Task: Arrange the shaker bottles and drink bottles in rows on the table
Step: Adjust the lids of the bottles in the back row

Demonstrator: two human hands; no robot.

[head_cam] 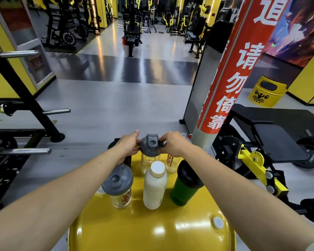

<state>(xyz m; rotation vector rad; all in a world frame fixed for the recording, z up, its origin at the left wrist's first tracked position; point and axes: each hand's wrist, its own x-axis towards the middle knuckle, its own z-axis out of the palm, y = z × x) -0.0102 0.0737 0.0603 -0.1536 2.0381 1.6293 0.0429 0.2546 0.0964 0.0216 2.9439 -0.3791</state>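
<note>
Two hands met at the back-row middle shaker (150,154), a clear bottle with a grey flip lid (150,144), standing upright on the glossy yellow desk (134,230). Left hand (128,145) gripped the lid's left side, fingers curled around the rim; right hand (172,143) pinched its right side. A dark bottle (114,142) stood mostly hidden behind the left hand. Another clear shaker with orange print (171,163) stood just right of the held one, partly covered by the right wrist. Front row, left to right: clear shaker with grey lid and orange print (121,190), white bottle with pale cap (155,186), green shaker with black lid (186,185), all upright and apart. A red pillar (230,78) rose to the right, gym floor (116,105) beyond.
</note>
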